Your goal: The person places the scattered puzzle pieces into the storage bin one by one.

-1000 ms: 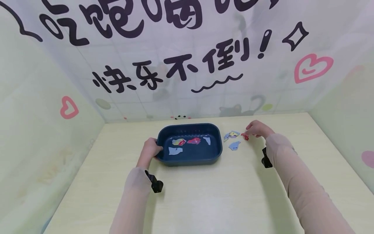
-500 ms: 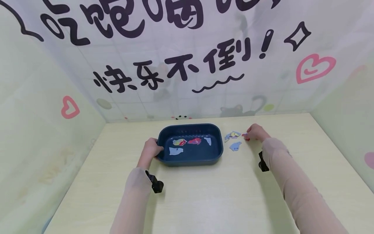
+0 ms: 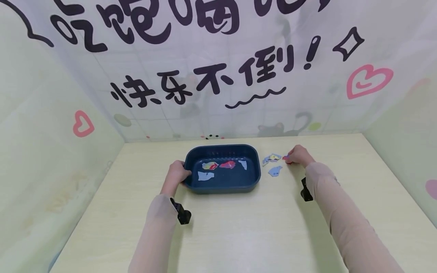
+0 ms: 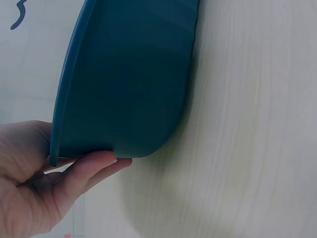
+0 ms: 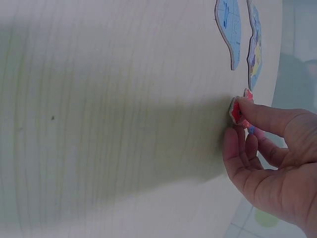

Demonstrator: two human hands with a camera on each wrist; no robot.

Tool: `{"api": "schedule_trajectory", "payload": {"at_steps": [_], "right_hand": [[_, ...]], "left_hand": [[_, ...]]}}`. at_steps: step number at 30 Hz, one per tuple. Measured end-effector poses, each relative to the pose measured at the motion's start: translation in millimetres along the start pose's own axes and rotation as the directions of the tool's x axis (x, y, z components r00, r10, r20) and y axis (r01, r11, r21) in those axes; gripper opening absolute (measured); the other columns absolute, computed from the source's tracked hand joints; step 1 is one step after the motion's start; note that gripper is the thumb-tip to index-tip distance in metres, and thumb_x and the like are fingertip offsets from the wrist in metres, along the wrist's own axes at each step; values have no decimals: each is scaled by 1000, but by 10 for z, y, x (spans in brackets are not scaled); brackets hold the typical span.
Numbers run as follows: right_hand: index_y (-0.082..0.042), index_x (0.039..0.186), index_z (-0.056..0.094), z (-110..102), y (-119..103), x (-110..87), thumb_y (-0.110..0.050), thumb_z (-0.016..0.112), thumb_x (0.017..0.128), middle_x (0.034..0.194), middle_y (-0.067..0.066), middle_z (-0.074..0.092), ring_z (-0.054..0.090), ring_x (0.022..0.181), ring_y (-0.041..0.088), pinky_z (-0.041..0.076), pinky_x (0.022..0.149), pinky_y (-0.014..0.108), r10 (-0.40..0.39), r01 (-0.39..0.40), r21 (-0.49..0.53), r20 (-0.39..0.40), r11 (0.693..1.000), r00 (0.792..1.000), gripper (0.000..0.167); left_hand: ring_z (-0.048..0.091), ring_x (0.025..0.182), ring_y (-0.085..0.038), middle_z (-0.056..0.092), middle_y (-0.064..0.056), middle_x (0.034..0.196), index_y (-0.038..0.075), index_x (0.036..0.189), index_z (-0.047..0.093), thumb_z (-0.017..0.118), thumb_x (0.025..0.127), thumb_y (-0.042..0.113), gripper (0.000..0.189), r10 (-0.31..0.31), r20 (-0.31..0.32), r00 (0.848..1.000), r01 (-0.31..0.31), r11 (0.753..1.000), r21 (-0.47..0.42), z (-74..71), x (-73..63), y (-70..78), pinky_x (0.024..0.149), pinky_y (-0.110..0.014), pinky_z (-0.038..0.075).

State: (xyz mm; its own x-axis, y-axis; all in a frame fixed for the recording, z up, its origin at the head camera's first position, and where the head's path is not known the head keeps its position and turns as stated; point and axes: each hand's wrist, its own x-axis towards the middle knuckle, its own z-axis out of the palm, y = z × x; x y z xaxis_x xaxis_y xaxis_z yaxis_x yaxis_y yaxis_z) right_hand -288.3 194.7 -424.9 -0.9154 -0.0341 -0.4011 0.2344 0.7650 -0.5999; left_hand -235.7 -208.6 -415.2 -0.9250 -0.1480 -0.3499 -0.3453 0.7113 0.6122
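My left hand grips the left end of a dark blue tray; in the left wrist view its fingers lie against the outer wall. Inside lie flat puzzle pieces: a yellow-and-red one, a pinkish-red one and two light blue ones. Right of the tray, my right hand pinches a small red puzzle piece just at the table surface, its thumb on the near side. The fingers partly hide that piece. Beside it lie a blue-and-yellow piece and a light blue piece.
The pale wood-grain table runs back to a printed cloth wall with dark lettering and hearts. Similar cloth hangs along the left and right sides. A small black camera sits on each wrist.
My right hand has come slightly nearer, and its fingers have closed on the red piece. My left hand and the tray stay where they were.
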Motion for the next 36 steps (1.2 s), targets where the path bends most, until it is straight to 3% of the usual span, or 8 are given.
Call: {"api": "schedule_trajectory", "payload": {"at_steps": [5,10,20,25,28,32,33,36], "right_hand": [[12,99,59,-19,80,132,-6,66,77,87,16,65,55,62,11,53,60,21,10,-10,16,9,1000,1000,29],[2,82,63,-69,232,304,-16,70,77,69,6,63,52,59,13,52,57,24,-67,66,18,51,998,996,20],[10,96,54,-199,-26,-46,-10,55,88,69,2,60,51,57,5,54,58,22,-90,87,34,103,996,991,21],[8,97,55,-206,-102,-78,-10,56,87,71,3,61,53,58,7,55,60,22,-101,96,53,115,994,988,21],[5,94,57,-208,-129,-60,-16,61,86,73,6,64,55,58,8,56,59,23,-152,142,82,134,987,979,23],[6,99,57,-196,-224,-58,-16,59,87,78,10,65,55,60,8,56,60,24,-186,178,70,142,982,972,25],[9,103,54,-194,-282,-85,-12,56,89,81,12,65,55,62,9,56,63,24,-160,156,44,139,987,977,25],[8,104,54,-199,-368,-93,-12,55,89,78,8,64,55,64,9,55,63,24,-174,170,37,152,985,973,25]], "left_hand": [[68,64,-31,57,-33,109,-12,114,53,54,86,1,31,-11,5,1000,11,1000,-1,0,9,6,48,-29,58],[68,64,-31,55,-33,114,-11,117,52,55,87,3,34,-18,5,1000,18,1000,-3,-15,28,19,47,-30,58],[68,67,-32,56,-33,114,-10,117,52,55,86,3,34,-25,8,1000,25,1000,10,-21,54,8,48,-29,58],[68,66,-31,56,-33,114,-10,119,51,54,87,3,35,-32,12,999,32,999,10,-18,41,6,48,-29,58],[68,63,-30,55,-33,114,-11,119,50,53,87,3,34,-29,17,999,29,1000,9,-15,32,3,48,-29,58],[68,62,-29,55,-33,113,-11,118,50,53,87,3,34,-26,20,999,26,1000,5,-12,30,2,48,-29,58],[68,63,-30,55,-33,114,-11,119,50,53,87,3,34,-27,20,999,27,1000,4,-12,32,2,48,-29,58],[68,67,-31,55,-33,114,-10,119,50,53,87,3,35,-28,23,999,27,1000,4,-6,44,2,49,-29,58]]}}
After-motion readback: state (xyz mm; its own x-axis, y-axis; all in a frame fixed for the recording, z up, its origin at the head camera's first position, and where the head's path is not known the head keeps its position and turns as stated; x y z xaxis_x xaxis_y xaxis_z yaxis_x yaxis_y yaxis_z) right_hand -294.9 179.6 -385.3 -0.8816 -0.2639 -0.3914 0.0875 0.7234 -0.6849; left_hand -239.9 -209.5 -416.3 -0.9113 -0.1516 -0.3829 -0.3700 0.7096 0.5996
